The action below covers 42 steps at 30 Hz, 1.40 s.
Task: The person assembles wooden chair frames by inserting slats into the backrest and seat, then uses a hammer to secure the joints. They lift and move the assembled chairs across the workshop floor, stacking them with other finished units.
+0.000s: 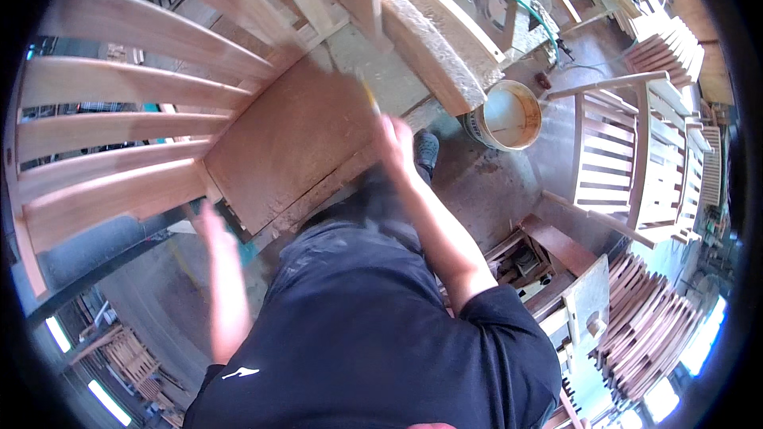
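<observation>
My right hand (391,139) is raised over the edge of a brown board and closed round a thin yellow-handled tool (368,95). Motion smears the tool's far end, so its kind does not show. A slatted wooden frame (131,127) stands on the left, its pale slats running out from an upright beside the board (294,131). Close to that frame's near corner is my left hand (211,226). Its fingers are blurred, and whether they grip the frame or something small I cannot tell.
A rough wooden beam (433,52) lies beyond my right hand, with a whitish bucket (513,115) at its end. Slatted wooden frames (608,147) stand on the right. Below them are an open box of tools (520,262) and stacked wooden pieces (644,326).
</observation>
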{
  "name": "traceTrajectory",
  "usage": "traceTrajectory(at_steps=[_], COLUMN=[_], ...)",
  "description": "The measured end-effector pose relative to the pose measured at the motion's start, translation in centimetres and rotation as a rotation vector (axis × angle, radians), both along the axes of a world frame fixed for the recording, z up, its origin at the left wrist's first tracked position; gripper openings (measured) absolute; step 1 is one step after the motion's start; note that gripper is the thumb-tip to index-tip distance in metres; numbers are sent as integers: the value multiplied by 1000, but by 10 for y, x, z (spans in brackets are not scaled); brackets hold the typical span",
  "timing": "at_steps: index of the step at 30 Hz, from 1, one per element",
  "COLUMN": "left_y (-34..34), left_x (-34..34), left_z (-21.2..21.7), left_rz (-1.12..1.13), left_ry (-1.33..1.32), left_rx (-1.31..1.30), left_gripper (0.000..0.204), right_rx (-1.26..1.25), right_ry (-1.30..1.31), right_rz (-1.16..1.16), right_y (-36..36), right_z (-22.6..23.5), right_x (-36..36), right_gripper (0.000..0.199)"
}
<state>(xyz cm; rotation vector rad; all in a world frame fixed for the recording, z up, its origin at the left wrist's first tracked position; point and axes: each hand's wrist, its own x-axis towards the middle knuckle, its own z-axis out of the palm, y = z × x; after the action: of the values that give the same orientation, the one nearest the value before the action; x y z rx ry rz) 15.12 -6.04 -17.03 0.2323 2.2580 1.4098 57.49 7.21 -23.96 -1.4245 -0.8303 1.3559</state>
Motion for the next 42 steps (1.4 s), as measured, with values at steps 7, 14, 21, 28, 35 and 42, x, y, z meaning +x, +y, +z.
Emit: traceTrajectory(at_steps=[7, 14, 21, 28, 35, 42], left_y=[97, 225, 240, 242, 241, 242], left_x=[307, 492, 542, 542, 548, 547], left_z=[40, 68, 31, 11, 15, 17], left_rz=[-1217, -1671, -1630, -1673, -1702, -1685], left_ry=[264, 974, 1191, 1292, 1365, 1347], left_rx=[156, 504, 232, 39, -196, -248], left_gripper=[43, 35, 20, 26, 24, 19], right_rx=[-236, -355, -615, -521, -510, -528], right_ry=[-165, -561, -656, -639, -522, -400], right_rz=[-292, -351, -52, 140, 68, -109], right_y=[-141, -139, -9, 67, 61, 85], right_z=[-31, -225, -249, -435, -403, -409], right_x=[201, 361, 414, 462, 430, 420], right_gripper=[32, 35, 37, 36, 35, 29])
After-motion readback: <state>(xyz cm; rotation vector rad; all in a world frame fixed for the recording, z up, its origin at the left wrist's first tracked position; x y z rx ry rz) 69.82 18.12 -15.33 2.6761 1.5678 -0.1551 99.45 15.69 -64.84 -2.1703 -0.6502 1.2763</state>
